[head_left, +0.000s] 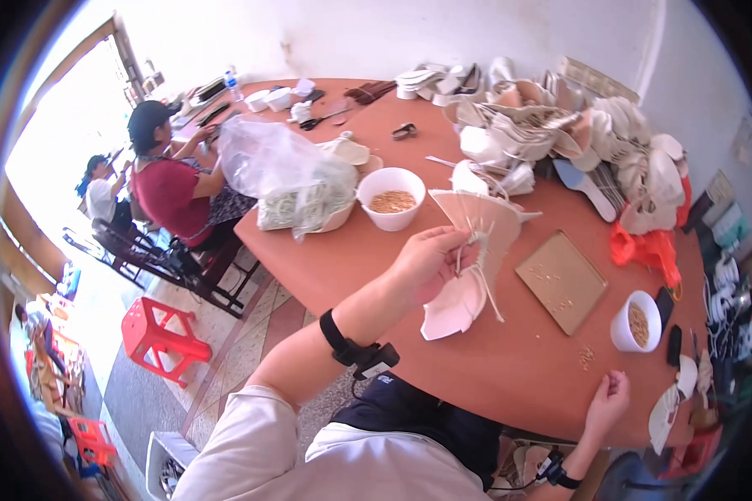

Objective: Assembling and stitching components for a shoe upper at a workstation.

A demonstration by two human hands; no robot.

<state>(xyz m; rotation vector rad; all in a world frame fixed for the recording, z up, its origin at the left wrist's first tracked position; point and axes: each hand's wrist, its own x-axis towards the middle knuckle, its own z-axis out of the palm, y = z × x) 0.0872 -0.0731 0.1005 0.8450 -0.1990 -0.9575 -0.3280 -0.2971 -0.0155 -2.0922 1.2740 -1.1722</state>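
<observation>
My left hand (430,260) is closed on a pale shoe upper (468,302), held above the table with white cords hanging from it. The piece spreads out in fan-shaped flaps above and below my fingers. My right hand (607,405) rests at the table's near edge with its fingers curled together; anything in them is too small to make out. Close by lies a scatter of small brass-coloured bits (586,357). A white bowl (648,346) of similar bits stands beyond that hand, and a tan rectangular board (561,284) carries a few more.
Shoe parts (526,125) are heaped at the back right beside a red plastic bag (643,250). A second white bowl (390,215) and a clear plastic bag (276,163) stand to the left. One person (171,184) sits at the table's far left; a red stool (165,338) is below.
</observation>
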